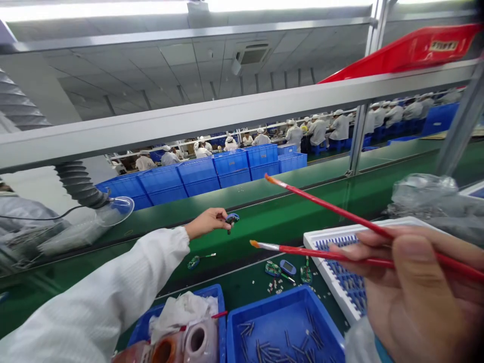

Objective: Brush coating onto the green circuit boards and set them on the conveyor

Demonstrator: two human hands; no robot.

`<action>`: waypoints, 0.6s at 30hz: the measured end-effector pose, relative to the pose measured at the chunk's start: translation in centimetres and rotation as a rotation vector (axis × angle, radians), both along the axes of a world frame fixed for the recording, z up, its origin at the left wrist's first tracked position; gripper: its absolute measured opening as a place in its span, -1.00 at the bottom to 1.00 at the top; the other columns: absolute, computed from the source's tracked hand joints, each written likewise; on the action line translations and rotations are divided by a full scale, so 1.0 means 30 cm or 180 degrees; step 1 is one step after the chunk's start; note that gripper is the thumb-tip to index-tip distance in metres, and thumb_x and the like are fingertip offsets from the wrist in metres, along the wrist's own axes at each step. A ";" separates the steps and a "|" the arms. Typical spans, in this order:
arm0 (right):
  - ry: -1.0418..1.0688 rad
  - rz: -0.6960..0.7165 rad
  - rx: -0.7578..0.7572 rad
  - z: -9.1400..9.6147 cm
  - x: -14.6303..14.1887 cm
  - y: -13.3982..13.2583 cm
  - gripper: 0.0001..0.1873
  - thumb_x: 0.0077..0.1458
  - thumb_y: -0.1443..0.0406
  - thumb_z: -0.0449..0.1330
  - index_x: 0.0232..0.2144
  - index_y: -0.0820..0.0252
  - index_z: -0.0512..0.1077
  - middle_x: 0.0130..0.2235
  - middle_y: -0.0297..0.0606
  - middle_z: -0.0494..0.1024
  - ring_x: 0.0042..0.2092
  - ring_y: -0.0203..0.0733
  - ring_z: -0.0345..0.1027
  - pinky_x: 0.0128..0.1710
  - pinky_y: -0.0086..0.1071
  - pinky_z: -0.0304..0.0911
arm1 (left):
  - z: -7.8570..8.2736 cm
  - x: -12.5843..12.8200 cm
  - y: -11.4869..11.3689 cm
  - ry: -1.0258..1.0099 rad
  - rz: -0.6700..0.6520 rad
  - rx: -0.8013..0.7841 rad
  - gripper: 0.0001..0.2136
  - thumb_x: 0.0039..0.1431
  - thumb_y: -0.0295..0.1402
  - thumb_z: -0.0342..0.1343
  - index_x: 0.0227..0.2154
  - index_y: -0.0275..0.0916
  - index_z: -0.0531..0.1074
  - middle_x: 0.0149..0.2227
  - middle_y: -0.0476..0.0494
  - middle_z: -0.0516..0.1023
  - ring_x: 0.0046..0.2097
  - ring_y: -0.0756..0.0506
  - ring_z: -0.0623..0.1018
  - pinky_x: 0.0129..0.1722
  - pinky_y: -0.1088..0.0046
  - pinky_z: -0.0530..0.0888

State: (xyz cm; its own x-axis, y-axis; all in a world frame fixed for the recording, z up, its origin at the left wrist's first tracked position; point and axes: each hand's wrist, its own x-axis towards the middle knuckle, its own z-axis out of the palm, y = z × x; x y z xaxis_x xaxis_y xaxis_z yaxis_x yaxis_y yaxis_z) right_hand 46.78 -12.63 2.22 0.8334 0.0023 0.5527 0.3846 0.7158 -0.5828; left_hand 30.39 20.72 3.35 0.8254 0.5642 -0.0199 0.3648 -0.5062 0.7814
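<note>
My left hand (207, 222) is stretched out over the green conveyor belt (272, 214), its fingertips pinching a small blue-cased electronic device (233, 218). Close to the camera, my right hand (419, 287) is closed around two thin red paintbrushes: an upper brush (325, 204) and a lower brush (302, 250), their orange bristles pointing left. Below the left hand, a green circuit board with a metal probe (194, 262) lies on the belt. On the work surface rest a blue device with a screen (288, 267) and green circuit boards (306, 274), among small white scraps.
A blue tray (238, 315) holds thin metal pieces. Left of it, a blue bin (222, 307) contains bottles and white cloth. A white foam tray (313, 242) with rows of blue parts sits right. An extraction hose (79, 184) hangs left; a metal rail (189, 121) crosses ahead. People sit beyond.
</note>
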 end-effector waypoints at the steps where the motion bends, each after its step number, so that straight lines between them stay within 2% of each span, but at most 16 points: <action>1: 0.0009 0.0049 0.0037 0.010 -0.016 -0.001 -0.59 0.14 -0.02 0.41 -0.31 0.18 0.45 -0.41 -0.25 0.43 -0.49 -0.05 0.42 -0.58 -0.22 0.49 | 0.043 -0.038 -0.044 -0.0223 0.0011 -0.0100 -0.83 0.14 -0.30 0.27 -0.32 -0.30 0.48 -0.31 -0.06 0.58 -0.26 -0.07 0.58 -0.20 0.28 0.54; 3: 0.0041 0.0188 0.0077 0.031 -0.052 -0.003 -0.62 0.14 0.03 0.43 -0.29 0.19 0.47 -0.36 -0.23 0.44 -0.46 -0.09 0.42 -0.55 -0.24 0.51 | 0.108 -0.122 -0.148 -0.0617 0.0064 -0.0303 -0.74 -0.07 -0.26 0.41 -0.44 -0.27 0.47 -0.42 -0.01 0.57 -0.32 -0.06 0.57 -0.23 0.38 0.51; 6: 0.0142 0.0404 0.0081 0.056 -0.096 -0.008 -0.65 0.12 0.10 0.49 -0.24 0.18 0.49 -0.27 -0.24 0.44 -0.39 -0.19 0.40 -0.44 -0.35 0.55 | 0.140 -0.242 -0.323 -0.1105 0.0197 -0.0599 -0.65 -0.12 -0.11 0.41 -0.46 -0.22 0.42 -0.42 -0.01 0.59 -0.33 -0.05 0.60 -0.31 0.47 0.51; 9: 0.0168 0.0566 0.0049 0.062 -0.112 -0.018 -0.62 0.09 0.09 0.51 -0.23 0.17 0.50 -0.27 -0.27 0.43 -0.40 -0.24 0.38 -0.41 -0.38 0.57 | 0.112 -0.329 -0.488 -0.1852 0.0400 -0.1355 -0.62 -0.16 -0.13 0.44 -0.45 -0.18 0.37 -0.21 -0.03 0.67 -0.21 -0.09 0.66 -0.26 0.47 0.56; 12: 0.0061 0.0642 0.0011 0.055 -0.115 -0.025 -0.64 0.11 0.09 0.50 -0.26 0.17 0.50 -0.27 -0.28 0.44 -0.43 -0.22 0.38 -0.45 -0.32 0.56 | 0.064 -0.377 -0.622 -0.2462 0.0668 -0.2020 -0.67 -0.16 -0.29 0.47 -0.43 -0.16 0.39 -0.27 0.01 0.70 -0.25 -0.08 0.68 -0.35 0.56 0.56; 15: 0.0072 0.0706 -0.0043 0.049 -0.132 -0.025 -0.65 0.13 0.10 0.49 -0.26 0.18 0.50 -0.30 -0.29 0.44 -0.45 -0.22 0.39 -0.47 -0.35 0.55 | 0.020 -0.396 -0.715 -0.2479 0.1036 -0.1857 -0.71 -0.11 -0.26 0.45 -0.35 -0.15 0.49 -0.40 -0.01 0.68 -0.39 -0.03 0.63 -0.48 0.62 0.51; 18: 0.0199 0.0778 -0.0100 0.047 -0.160 -0.022 -0.60 0.11 0.06 0.50 -0.26 0.19 0.47 -0.31 -0.31 0.43 -0.50 -0.27 0.35 -0.50 -0.42 0.53 | -0.007 -0.395 -0.761 -0.2232 0.1276 -0.1487 -0.65 -0.16 -0.13 0.45 -0.30 -0.16 0.59 -0.51 -0.01 0.60 -0.52 0.02 0.53 -0.52 0.59 0.47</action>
